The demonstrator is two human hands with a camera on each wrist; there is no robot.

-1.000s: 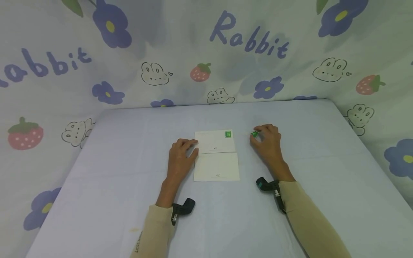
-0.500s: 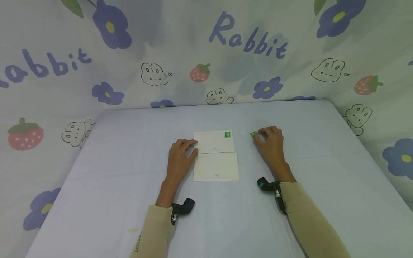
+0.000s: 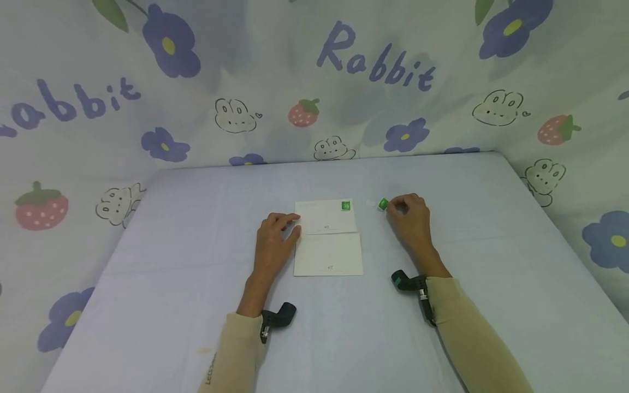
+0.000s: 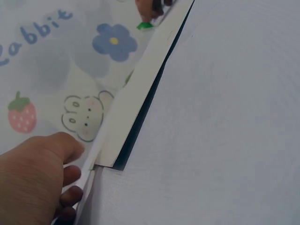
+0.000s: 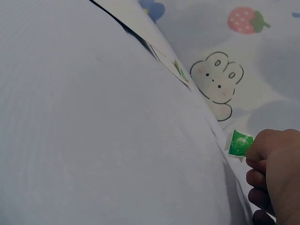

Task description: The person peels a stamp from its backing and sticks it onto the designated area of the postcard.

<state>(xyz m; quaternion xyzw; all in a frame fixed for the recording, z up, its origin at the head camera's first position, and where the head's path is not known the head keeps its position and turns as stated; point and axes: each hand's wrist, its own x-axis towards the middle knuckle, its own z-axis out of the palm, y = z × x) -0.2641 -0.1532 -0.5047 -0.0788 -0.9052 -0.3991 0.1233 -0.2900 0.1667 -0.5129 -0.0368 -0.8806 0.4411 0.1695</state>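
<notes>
Two cream envelope-like paper rectangles lie one above the other: the upper paper [image 3: 324, 216] has a green stamp [image 3: 346, 206] in its top right corner, and the lower paper [image 3: 328, 254] shows only small print. At the upper paper's left edge rests my left hand [image 3: 272, 237], its index finger and thumb apart with their tips on the edge. Right of the papers, my right hand [image 3: 410, 216] pinches another green stamp [image 3: 383, 204] between thumb and index finger. The right wrist view shows this held stamp [image 5: 240, 143] white-edged, its far side sticking out past the fingertips.
A white cloth [image 3: 172, 229] covers the table. A faint pale scrap [image 3: 371, 202] lies just left of the held stamp. Behind the table hangs a printed curtain [image 3: 275, 71] with rabbits, flowers and strawberries. Black cameras are strapped at both wrists.
My right thumb and index finger have shifted to the stamp's right side, and the stamp has turned, showing more of its green face. The left hand and both papers stay put.
</notes>
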